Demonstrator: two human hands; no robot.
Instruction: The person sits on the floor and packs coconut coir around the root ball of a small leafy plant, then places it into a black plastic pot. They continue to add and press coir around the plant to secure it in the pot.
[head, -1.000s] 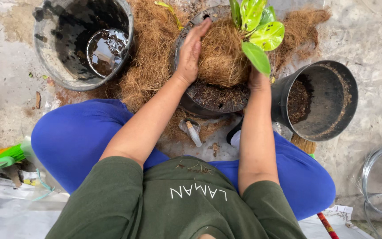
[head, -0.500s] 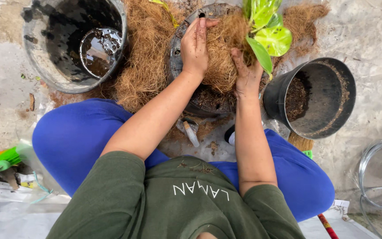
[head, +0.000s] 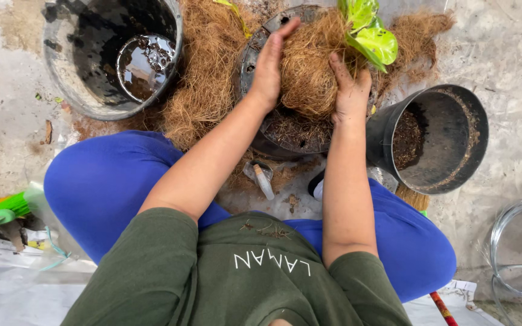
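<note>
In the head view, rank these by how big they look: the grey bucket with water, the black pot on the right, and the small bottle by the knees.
1. grey bucket, partly cut off by the frame's top edge
2. black pot
3. small bottle

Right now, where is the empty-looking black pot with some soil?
In the head view, the black pot lies tipped at the right, beside the right hand and the fibre-filled pot.
</note>
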